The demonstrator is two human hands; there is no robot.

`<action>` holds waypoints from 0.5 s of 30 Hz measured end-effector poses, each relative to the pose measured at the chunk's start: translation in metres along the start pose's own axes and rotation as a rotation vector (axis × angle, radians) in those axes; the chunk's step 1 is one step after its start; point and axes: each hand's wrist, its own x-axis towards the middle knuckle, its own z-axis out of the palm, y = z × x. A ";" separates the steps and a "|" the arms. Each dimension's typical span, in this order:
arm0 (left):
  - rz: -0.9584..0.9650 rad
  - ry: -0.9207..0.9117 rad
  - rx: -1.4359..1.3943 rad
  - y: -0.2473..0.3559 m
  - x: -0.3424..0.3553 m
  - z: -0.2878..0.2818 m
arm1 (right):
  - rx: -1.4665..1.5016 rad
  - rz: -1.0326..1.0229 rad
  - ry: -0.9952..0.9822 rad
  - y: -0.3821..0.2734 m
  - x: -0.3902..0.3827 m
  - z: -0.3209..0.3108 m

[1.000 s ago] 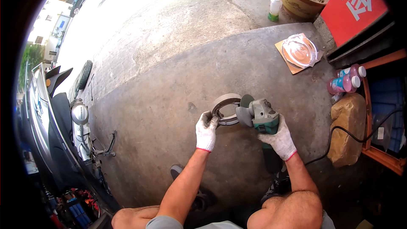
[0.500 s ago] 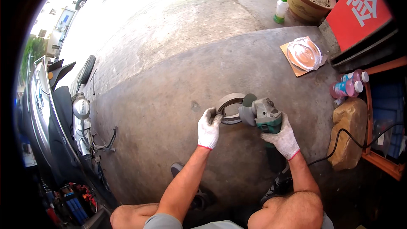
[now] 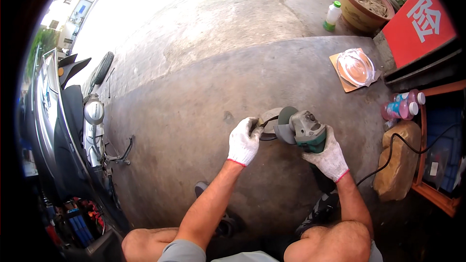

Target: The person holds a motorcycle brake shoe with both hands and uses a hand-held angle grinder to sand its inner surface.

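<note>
In white work gloves, my left hand (image 3: pixel 245 141) is closed on the left side of a metal ring (image 3: pixel 270 114) with a pale outer face and a dark inner edge. My right hand (image 3: pixel 330 156) grips a green and grey angle grinder (image 3: pixel 309 132) from its right side. The grinder's disc (image 3: pixel 285 125) faces left and overlaps the ring's right part, so I cannot tell whether they touch. A black power cord (image 3: pixel 383 166) runs from the grinder's side off to the right.
At left stands a motor scooter (image 3: pixel 63 136) with its stand (image 3: pixel 127 153) jutting out. On the right are a large stone (image 3: pixel 398 160), pink-liquid bottles (image 3: pixel 400 110), an orange-framed rack (image 3: pixel 432 196) and a plastic-wrapped orange disc (image 3: pixel 356 68). Farther off are a flowerpot (image 3: pixel 361 17) and a white-green bottle (image 3: pixel 332 15).
The ring has turned in my left hand, so its opening shows less. Both hands and the grinder sit slightly farther right in the picture, as the whole view has shifted a little.
</note>
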 end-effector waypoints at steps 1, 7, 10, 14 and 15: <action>0.050 0.001 0.047 0.000 0.001 0.000 | -0.025 -0.007 -0.004 -0.002 0.000 -0.001; 0.164 -0.021 0.221 0.008 0.006 -0.009 | -0.134 -0.028 -0.023 -0.018 0.000 -0.005; 0.194 -0.027 0.263 0.011 0.009 -0.013 | -0.189 -0.052 -0.023 -0.022 0.001 -0.005; 0.187 -0.052 0.280 0.014 0.010 -0.016 | -0.230 -0.077 -0.037 -0.031 0.000 -0.005; 0.199 -0.054 0.284 0.015 0.011 -0.017 | -0.233 -0.078 -0.036 -0.032 0.000 -0.005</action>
